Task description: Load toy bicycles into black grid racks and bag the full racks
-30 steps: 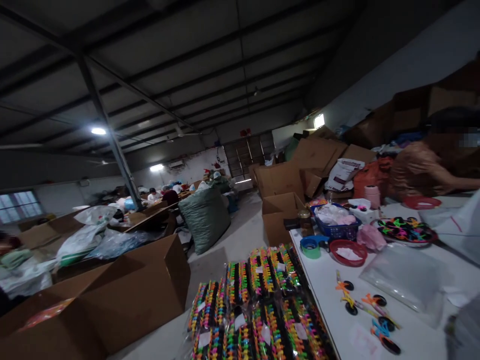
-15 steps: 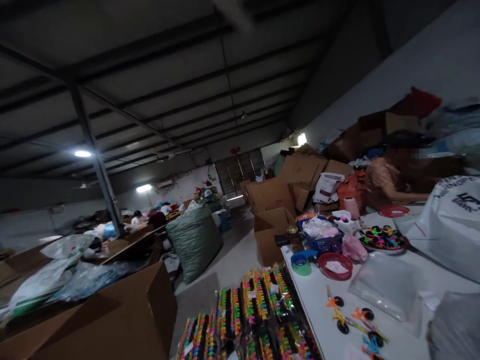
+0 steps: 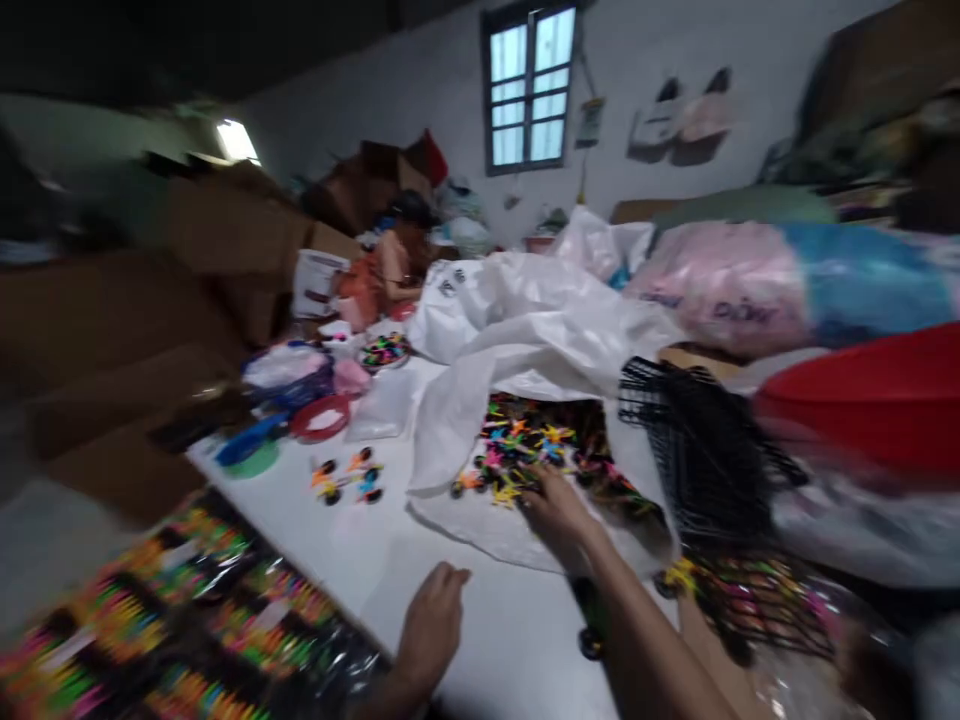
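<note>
My right hand [image 3: 556, 502] reaches into the mouth of a large white sack [image 3: 446, 420] lying on the white table. Its fingers touch a pile of small bright plastic wheeled toys [image 3: 517, 440]; blur and the toys hide whether they grip one. My left hand [image 3: 433, 622] is over the near part of the table, fingers curled in, with nothing visible in it. To the left of the sack lie a few loose wheeled toys [image 3: 346, 478], orange, yellow and blue with black wheels.
A red dish [image 3: 321, 418], a tape roll [image 3: 251, 455], a clear plastic bag [image 3: 381, 405] and a blue basket [image 3: 289, 385] stand at the left. Black plastic baskets [image 3: 697, 450] are at the right. Packed colourful toys [image 3: 225, 620] lie below the table edge. A person [image 3: 397, 255] sits beyond.
My view has swung right and down from the hall to the table. Both my hands have come into view, the right one at the open sack.
</note>
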{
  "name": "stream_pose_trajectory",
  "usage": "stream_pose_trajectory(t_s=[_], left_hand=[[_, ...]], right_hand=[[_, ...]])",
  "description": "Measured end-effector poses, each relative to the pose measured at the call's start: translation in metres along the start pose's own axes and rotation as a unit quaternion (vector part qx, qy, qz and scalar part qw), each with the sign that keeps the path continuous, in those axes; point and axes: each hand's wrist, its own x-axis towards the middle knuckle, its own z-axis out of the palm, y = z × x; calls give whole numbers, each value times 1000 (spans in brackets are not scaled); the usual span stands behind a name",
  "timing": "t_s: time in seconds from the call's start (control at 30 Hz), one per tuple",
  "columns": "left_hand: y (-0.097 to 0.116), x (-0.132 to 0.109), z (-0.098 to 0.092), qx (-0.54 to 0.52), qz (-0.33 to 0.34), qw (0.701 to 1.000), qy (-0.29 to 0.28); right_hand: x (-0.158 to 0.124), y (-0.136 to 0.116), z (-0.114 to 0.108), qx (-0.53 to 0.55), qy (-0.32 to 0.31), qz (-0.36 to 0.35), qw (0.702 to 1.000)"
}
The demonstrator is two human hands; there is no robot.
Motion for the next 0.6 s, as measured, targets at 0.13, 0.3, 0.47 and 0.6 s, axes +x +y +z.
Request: stream_pose_trajectory(t_s=[0.13,0.3,0.47,0.6], left_hand=[[10,25,-16,-56,65,996,14],[51,130,-38,-27,147,989,2],[52,243,-35,6,81,996,28],[17,287,-59,30,-7,998,57]], right_hand=[[-5,18,-19,23,-25,-13,999],[22,25,-33,-44,63,54,996],[87,32,-27,-148,64,138,977],[137,38,-18,-185,22,156,970]])
